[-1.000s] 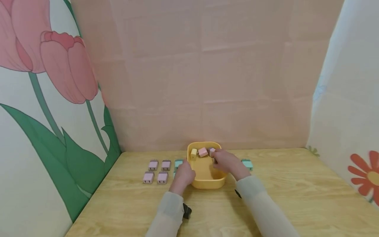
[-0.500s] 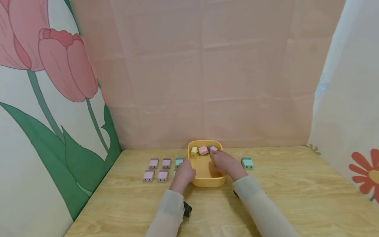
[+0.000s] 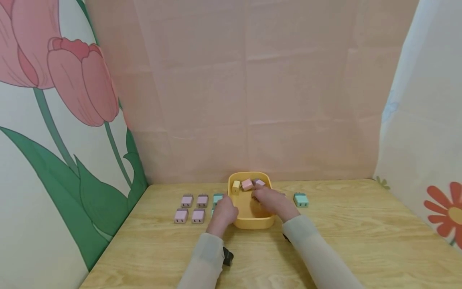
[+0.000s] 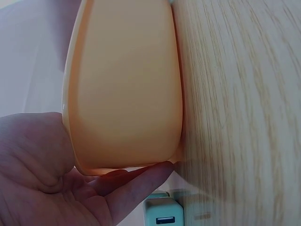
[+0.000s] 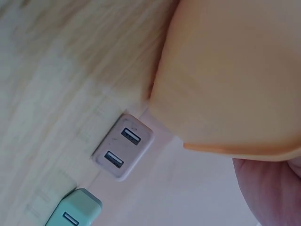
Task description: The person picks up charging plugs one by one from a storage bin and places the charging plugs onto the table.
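A yellow plastic box [image 3: 254,223] stands on the table. My left hand [image 3: 224,210] grips its left wall, thumb over the rim and fingers along the outside, as the left wrist view shows. My right hand [image 3: 274,200] reaches over the right wall into the box, fingers pointing down. Whether those fingertips hold anything is hidden; the right wrist view shows mostly the box's outer wall. At the far end inside lie a yellow charger plug [image 3: 236,187], a pink charger plug [image 3: 247,184] and a purple charger plug [image 3: 259,183], the last just beyond my right fingers.
Left of the box, several lilac charger plugs [image 3: 181,216] stand in rows, with teal plugs [image 3: 217,198] partly behind my left hand. On the right are a teal plug [image 3: 301,200] and a lilac plug [image 5: 123,147]. A pink cloth backdrop [image 3: 245,100] hangs behind the table.
My right hand has shifted slightly left and nearer inside the box, away from the purple charger plug, which shows more now. The left hand has kept its grip on the box.
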Action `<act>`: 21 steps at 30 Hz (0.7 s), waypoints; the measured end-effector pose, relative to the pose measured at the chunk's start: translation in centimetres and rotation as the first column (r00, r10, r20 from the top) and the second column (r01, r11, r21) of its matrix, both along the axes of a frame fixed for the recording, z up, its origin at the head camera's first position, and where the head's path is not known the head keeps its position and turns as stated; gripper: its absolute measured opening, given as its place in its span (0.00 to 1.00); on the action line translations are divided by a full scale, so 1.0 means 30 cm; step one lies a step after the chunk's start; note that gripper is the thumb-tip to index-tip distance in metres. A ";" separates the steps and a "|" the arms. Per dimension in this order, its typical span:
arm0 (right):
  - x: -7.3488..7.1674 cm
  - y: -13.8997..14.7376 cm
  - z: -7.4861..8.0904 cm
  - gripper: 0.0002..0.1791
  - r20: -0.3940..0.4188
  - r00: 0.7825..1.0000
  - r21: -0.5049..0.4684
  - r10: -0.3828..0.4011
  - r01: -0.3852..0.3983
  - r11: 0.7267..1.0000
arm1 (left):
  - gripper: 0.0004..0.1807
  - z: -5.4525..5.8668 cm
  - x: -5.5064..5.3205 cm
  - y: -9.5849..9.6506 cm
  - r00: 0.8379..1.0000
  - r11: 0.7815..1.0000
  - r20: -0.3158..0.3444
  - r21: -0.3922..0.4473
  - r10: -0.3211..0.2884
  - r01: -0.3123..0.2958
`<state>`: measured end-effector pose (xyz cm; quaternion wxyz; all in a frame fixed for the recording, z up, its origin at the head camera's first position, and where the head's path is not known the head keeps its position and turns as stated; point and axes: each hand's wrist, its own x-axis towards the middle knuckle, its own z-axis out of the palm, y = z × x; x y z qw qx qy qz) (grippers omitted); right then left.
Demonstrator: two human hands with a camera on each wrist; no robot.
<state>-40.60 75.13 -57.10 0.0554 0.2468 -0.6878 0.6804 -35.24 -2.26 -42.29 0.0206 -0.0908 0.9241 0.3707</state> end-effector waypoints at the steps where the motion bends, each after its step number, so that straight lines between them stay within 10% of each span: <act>1: 0.005 -0.008 0.001 0.43 0.000 1.000 -0.009 -0.018 0.018 1.000 | 0.39 0.001 0.005 0.001 1.000 1.000 -0.005 -0.009 -0.002 0.001; 15: 0.002 0.010 -0.049 0.46 -0.022 0.997 -0.043 -0.076 0.075 0.996 | 0.37 -0.009 -0.002 0.003 1.000 0.999 -0.020 -0.031 -0.015 0.014; 21: 0.007 -0.036 -0.018 0.47 -0.025 0.989 -0.227 0.148 -0.150 0.962 | 0.37 -0.005 0.005 -0.001 1.000 1.000 -0.020 -0.019 -0.016 0.016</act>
